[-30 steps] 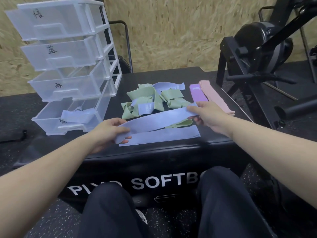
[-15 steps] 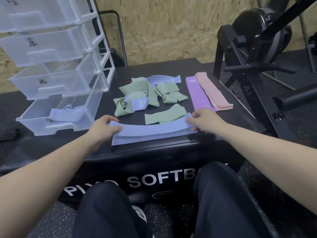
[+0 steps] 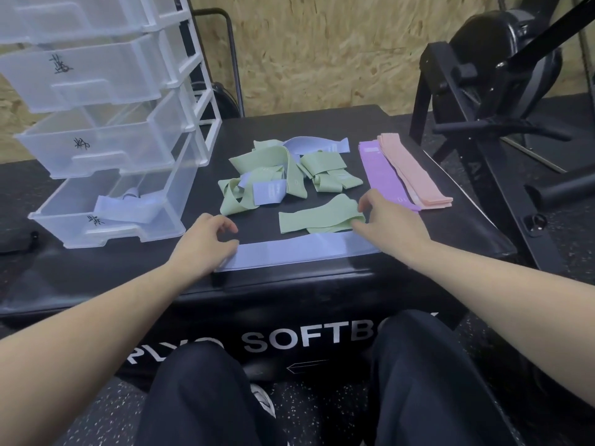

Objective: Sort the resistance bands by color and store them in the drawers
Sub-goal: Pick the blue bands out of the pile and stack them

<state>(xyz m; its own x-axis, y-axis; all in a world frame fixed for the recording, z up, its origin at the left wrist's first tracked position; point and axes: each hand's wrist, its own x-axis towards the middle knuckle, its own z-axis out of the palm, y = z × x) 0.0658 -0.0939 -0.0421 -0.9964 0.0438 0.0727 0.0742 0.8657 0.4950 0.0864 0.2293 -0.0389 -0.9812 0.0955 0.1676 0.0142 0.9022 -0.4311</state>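
Note:
A flat stack of light-blue bands (image 3: 302,251) lies along the front edge of the black plyo box (image 3: 457,239). My left hand (image 3: 206,243) rests at its left end with loosely curled fingers, thumb touching the band. My right hand (image 3: 386,220) sits at the right end, fingers relaxed, touching the end of a single green band (image 3: 318,215). Behind lies a tangled pile of green and blue bands (image 3: 267,181). A purple band (image 3: 383,175) and stacked pink bands (image 3: 415,175) lie at the right. The open bottom drawer (image 3: 64,225) holds blue bands (image 3: 125,209).
The clear plastic drawer unit (image 3: 180,75) stands at the left with several labelled drawers pulled out. A black exercise machine (image 3: 502,75) stands to the right of the box. My knees are below the box's front edge.
Both hands lowered the stretched blue band onto the blue one on the box and let go of it. My right hand has shifted back to the green band.

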